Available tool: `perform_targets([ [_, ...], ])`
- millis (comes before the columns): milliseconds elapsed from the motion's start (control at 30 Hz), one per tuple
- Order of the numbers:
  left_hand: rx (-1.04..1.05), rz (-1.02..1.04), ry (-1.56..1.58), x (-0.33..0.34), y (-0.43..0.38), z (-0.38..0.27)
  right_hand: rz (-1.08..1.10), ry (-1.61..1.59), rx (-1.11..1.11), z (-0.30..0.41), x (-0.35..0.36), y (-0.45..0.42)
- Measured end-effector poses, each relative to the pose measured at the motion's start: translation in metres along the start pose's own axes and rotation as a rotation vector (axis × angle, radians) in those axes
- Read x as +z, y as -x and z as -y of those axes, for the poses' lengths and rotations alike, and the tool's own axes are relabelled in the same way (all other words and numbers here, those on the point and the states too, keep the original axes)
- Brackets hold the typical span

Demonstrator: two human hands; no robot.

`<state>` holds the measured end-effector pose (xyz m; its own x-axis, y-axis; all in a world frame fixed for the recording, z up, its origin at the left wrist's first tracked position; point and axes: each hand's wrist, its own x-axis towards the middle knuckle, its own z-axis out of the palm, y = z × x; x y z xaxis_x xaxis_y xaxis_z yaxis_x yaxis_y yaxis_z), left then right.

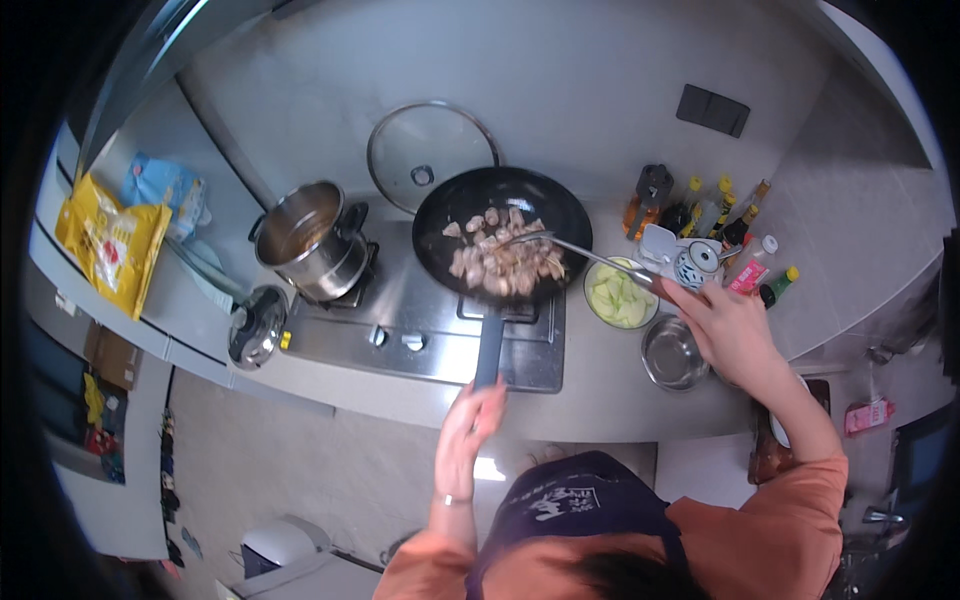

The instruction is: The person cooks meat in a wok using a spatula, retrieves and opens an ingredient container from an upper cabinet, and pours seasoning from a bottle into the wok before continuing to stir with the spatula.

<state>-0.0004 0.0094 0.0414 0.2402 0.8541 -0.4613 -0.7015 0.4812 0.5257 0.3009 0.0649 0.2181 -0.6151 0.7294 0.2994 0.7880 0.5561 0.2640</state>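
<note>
My left hand [474, 420] grips the dark handle [490, 352] of a black wok [442, 191] over the right burner of the stainless gas hob [442, 375]. In the wok lie many small chunks of pale, browned meat [495, 262]. My right hand [724, 330] holds a metal spatula [592, 259] by its brown grip, and its blade reaches into the meat. Just right of the wok sits a bowl of sliced pale green vegetable [621, 294]. Under my right forearm, partly hidden, stands a steel bowl [673, 356].
A steel pot [311, 247] stands on the left burner, a pot lid [257, 328] beside it. Behind the wok, a glass lid [431, 154] leans on the wall. Seasoning bottles [720, 217] and a patterned jar [696, 262] crowd the right counter. Yellow packaging [112, 244] lies far left.
</note>
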Motion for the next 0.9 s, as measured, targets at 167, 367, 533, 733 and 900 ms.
perform_targets([
  [167,-0.013,0.004,0.004,0.007,0.045,-0.009,-0.036,-0.121,0.091,-0.005,-0.003,0.019],
  [367,-0.004,0.087,0.070,0.005,0.055,-0.013,-0.041,-0.093,0.111,-0.004,0.008,0.016],
  [533,0.041,0.083,0.153,0.022,0.020,-0.011,-0.071,-0.127,0.083,-0.002,0.021,0.006],
  [733,0.008,0.055,0.178,-0.008,0.039,0.004,0.016,-0.129,0.133,-0.004,0.030,0.017],
  [900,0.034,0.090,0.195,-0.013,0.022,0.006,-0.040,-0.107,0.113,0.010,0.063,0.000],
])
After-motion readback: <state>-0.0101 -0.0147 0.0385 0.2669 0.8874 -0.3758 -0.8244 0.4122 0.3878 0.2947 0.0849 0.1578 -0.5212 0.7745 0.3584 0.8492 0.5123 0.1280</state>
